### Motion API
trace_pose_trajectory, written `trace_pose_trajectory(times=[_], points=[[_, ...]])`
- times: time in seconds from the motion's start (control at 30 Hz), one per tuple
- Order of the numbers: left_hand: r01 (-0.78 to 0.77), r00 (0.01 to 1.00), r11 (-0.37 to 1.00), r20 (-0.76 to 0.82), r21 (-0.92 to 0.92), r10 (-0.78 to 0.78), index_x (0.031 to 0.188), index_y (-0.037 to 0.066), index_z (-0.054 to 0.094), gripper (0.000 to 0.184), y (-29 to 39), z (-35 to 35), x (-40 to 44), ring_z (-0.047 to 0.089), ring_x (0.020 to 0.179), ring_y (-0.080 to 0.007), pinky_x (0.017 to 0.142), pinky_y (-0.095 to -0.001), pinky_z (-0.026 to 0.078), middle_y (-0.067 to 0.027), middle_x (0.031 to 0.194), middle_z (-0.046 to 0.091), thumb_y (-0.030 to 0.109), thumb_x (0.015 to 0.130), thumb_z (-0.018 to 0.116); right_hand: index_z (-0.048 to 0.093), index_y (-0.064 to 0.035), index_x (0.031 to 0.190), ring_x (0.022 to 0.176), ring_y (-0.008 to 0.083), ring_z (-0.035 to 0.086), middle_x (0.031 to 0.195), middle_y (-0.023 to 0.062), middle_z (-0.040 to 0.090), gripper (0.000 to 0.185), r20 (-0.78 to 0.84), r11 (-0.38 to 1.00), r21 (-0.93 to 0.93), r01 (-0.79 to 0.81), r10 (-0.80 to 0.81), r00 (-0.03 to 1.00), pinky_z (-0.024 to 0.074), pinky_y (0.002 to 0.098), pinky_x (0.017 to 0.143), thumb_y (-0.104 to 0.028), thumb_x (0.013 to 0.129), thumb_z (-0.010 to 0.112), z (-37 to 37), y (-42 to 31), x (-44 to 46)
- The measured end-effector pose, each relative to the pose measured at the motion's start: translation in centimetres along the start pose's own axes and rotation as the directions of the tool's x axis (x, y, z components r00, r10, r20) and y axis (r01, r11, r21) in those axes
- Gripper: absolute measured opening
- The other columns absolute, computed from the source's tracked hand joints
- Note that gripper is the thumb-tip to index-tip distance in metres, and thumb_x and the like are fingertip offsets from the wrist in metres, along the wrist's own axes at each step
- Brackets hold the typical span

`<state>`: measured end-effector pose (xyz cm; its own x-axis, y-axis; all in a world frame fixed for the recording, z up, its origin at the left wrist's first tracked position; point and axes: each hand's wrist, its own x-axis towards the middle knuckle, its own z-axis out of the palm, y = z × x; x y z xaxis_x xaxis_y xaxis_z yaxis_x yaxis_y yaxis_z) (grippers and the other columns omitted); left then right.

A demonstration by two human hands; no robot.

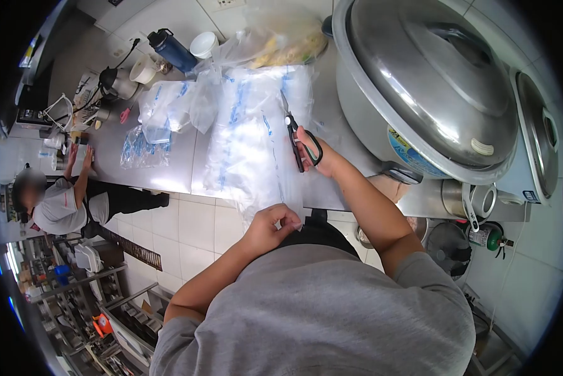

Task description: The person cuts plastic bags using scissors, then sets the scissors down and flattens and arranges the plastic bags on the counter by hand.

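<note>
A stack of clear plastic bags [247,135] with blue print lies on the steel counter in front of me and hangs over its near edge. My left hand [271,227] is closed in a pinch on the near edge of the plastic bags, close to my waist. In my right hand [313,150] are scissors [292,128] with black handles, fingers around the grips. Their blades point away from me over the right side of the stack. The blades look parted slightly or closed; I cannot tell which.
A big lidded pot [382,106] stands right of the bags. Behind them are a bag of food [288,47], a white tub [204,45] and a blue bottle [172,50]. More packed bags [162,103] lie left. Another person [62,200] stands at the counter's far left end.
</note>
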<state>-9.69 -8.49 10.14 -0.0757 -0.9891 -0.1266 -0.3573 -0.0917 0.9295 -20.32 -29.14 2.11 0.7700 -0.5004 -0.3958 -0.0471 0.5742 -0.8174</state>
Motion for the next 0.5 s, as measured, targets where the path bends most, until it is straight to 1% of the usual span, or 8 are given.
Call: trace_pose_trajectory(times=[0.07,0.13,0.17,0.23,0.27,0.37,0.47,0.5], points=[[0.054,0.998,0.998,0.023,-0.034,-0.053,0.085,0.003,0.065,0.006,0.0,-0.1,-0.2,0.054,0.068,-0.0117,0.065,-0.0268,0.045,-0.0036,0.073,0.059,0.000,0.082,0.069,0.057,-0.0069,0.101,0.055,0.0120,0.055,0.068,0.0018,0.055,0.080,0.005,1.000,-0.006,0.023,-0.023,1.000,0.0354,0.0241,0.044,-0.082,0.076,0.048,-0.8,-0.3,0.5],[0.150,0.985,0.987,0.097,-0.058,-0.144,0.085,0.003,0.065,0.004,0.1,-0.3,-0.4,0.057,0.073,-0.0102,0.069,-0.0261,0.047,-0.0024,0.076,0.063,0.000,0.084,0.068,0.056,-0.0076,0.097,0.053,0.0124,0.054,0.068,0.0017,0.055,0.073,0.004,0.997,0.005,0.073,-0.073,0.997,0.0365,0.0251,0.044,-0.078,0.078,0.052,-0.9,-1.3,0.2],[0.196,0.974,0.978,0.131,-0.067,-0.186,0.084,0.002,0.065,0.004,0.1,-0.5,-0.5,0.058,0.075,-0.0094,0.071,-0.0257,0.047,-0.0017,0.077,0.064,0.000,0.084,0.068,0.056,-0.0064,0.101,0.052,0.0121,0.053,0.068,0.0016,0.055,0.070,-0.023,0.997,-0.024,0.080,-0.080,0.997,0.0377,0.0252,0.045,-0.074,0.081,0.054,-1.1,-1.5,0.4],[0.274,0.955,0.953,0.148,-0.129,-0.255,0.085,0.002,0.064,0.004,0.1,-0.7,-0.9,0.058,0.076,-0.0090,0.072,-0.0257,0.047,-0.0008,0.079,0.064,0.000,0.085,0.067,0.056,-0.0042,0.109,0.052,0.0114,0.052,0.069,0.0014,0.054,0.065,-0.075,0.993,-0.077,0.088,-0.094,0.993,0.0402,0.0253,0.048,-0.065,0.086,0.056,-1.4,-1.9,0.6],[0.312,0.944,0.937,0.161,-0.159,-0.287,0.085,0.002,0.064,0.004,-0.1,-0.9,-1.0,0.058,0.076,-0.0088,0.072,-0.0257,0.047,-0.0003,0.079,0.064,0.000,0.085,0.067,0.056,-0.0032,0.107,0.051,0.0114,0.051,0.066,0.0012,0.053,0.055,-0.136,0.996,-0.081,0.040,-0.051,0.989,0.0404,0.0255,0.047,-0.054,0.087,0.063,-1.6,-2.1,0.8],[0.334,0.938,0.904,0.183,-0.265,-0.293,0.086,0.002,0.063,0.005,-2.1,-1.1,-1.9,0.058,0.075,-0.0078,0.071,-0.0240,0.047,-0.0015,0.081,0.065,-0.002,0.085,0.064,0.056,-0.0037,0.107,0.049,0.0114,0.050,0.065,0.0017,0.053,0.052,-0.225,0.992,-0.064,0.106,-0.118,0.967,0.0400,0.0260,0.046,-0.052,0.088,0.064,-2.5,-1.5,0.5],[0.390,0.920,0.874,0.163,-0.289,-0.356,0.087,0.003,0.063,0.008,-3.6,-1.9,-2.6,0.058,0.078,-0.0088,0.074,-0.0255,0.047,-0.0004,0.083,0.063,-0.003,0.084,0.065,0.058,-0.0040,0.094,0.050,0.0173,0.055,0.065,0.0064,0.058,0.048,-0.309,0.978,-0.184,0.099,-0.153,0.939,0.0452,0.0315,0.048,-0.050,0.085,0.067,-2.9,-1.7,-1.4],[0.365,0.929,0.914,0.125,-0.176,-0.348,0.088,0.003,0.063,0.009,-3.7,-2.3,-2.7,0.058,0.078,-0.0094,0.074,-0.0260,0.047,-0.0008,0.083,0.063,-0.003,0.083,0.066,0.057,-0.0025,0.099,0.055,0.0204,0.058,0.070,0.0092,0.060,0.051,-0.344,0.937,-0.344,0.055,-0.180,0.921,0.0473,0.0333,0.053,-0.050,0.084,0.068,-3.1,-1.1,-2.2]])
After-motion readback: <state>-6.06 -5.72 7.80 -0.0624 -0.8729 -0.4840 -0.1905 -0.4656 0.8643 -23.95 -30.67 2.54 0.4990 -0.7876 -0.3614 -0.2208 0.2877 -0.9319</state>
